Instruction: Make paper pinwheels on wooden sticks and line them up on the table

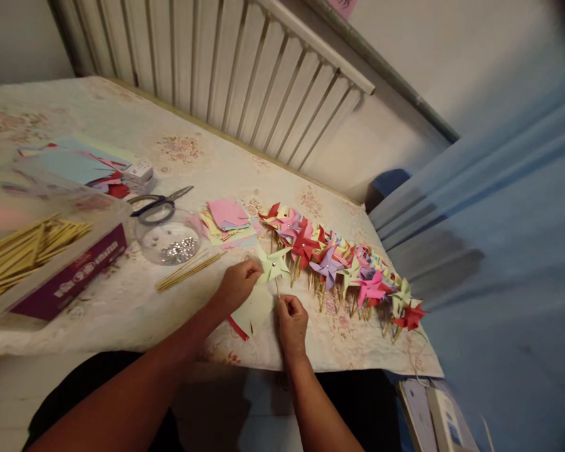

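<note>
A pale green paper pinwheel with a shiny centre pin is upright between my hands. My left hand is closed, its thumb and fingers pinching the left edge of the pinwheel. Lower down, my right hand grips the thin wooden stick below the blades. Under both hands lie pale green paper sheets, with a red corner sticking out at the lower left. To the right, many finished pinwheels in red, purple, pink and yellow rest in a long row.
A clear round dish holds silver pins, beside scissors and loose sticks. Cut paper squares are stacked behind. At left stands a plastic box of sticks. A blue curtain hangs on the right.
</note>
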Motion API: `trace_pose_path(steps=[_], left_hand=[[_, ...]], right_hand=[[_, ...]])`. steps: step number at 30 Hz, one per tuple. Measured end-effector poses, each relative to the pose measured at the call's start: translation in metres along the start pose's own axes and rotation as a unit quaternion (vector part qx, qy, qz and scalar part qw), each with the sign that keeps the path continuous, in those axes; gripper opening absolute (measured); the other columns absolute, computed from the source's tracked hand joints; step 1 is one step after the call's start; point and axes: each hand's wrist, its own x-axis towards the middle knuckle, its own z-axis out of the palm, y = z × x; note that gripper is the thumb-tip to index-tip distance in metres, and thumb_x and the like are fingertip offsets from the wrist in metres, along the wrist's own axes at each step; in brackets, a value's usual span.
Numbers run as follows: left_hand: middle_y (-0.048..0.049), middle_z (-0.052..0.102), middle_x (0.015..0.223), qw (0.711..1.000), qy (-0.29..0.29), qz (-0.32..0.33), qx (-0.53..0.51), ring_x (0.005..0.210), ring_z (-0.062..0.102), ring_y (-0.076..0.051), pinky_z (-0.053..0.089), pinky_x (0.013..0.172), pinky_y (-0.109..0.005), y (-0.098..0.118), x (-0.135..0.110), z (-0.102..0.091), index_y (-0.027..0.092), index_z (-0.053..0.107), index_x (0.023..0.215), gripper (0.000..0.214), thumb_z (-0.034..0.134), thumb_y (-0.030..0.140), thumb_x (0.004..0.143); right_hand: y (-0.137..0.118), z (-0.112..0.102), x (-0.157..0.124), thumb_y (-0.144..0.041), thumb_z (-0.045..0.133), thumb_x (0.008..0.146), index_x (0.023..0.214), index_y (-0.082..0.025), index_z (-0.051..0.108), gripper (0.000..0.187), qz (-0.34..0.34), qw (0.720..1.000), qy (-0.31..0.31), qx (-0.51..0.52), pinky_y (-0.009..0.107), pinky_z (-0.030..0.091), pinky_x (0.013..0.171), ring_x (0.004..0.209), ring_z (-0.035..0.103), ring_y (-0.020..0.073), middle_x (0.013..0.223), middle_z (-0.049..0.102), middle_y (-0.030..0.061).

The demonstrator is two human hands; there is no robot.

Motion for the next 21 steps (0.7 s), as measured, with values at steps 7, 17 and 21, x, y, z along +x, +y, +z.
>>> trace_pose_path(steps=[7,17,21], left_hand=[[0.0015,0.059,0.063,0.997,-0.010,-0.034,-0.067,0.062,0.055,-0.015,0.042,0.061,-0.027,-0.007,-0.002,0.013,0.018,0.060,0.069,0.015,0.057,0.032,0.069],[-0.0020,0.066,0.071,0.995,-0.043,-0.061,-0.064,0.067,0.062,-0.017,0.048,0.066,-0.030,-0.008,-0.004,0.016,0.017,0.064,0.079,0.015,0.059,0.029,0.071],[-0.0030,0.067,0.079,0.997,0.060,-0.048,0.014,0.071,0.062,-0.017,0.049,0.070,-0.031,-0.010,0.000,0.008,0.018,0.060,0.084,0.012,0.059,0.022,0.073]], right_hand=[[0.000,0.000,0.000,-0.036,0.060,0.080,0.073,-0.017,0.064,0.021,0.000,1.000,0.002,0.000,0.026,0.040,0.064,0.065,0.048,0.0144,0.067,0.056,-0.0019],[0.001,0.000,0.001,-0.036,0.060,0.079,0.073,-0.017,0.064,0.020,-0.006,1.000,0.008,0.002,0.026,0.041,0.064,0.065,0.050,0.0149,0.066,0.057,-0.0013],[0.003,0.000,0.001,-0.036,0.060,0.080,0.072,-0.017,0.063,0.020,-0.005,1.000,0.008,0.009,0.026,0.040,0.064,0.065,0.049,0.0144,0.067,0.056,-0.0016]])
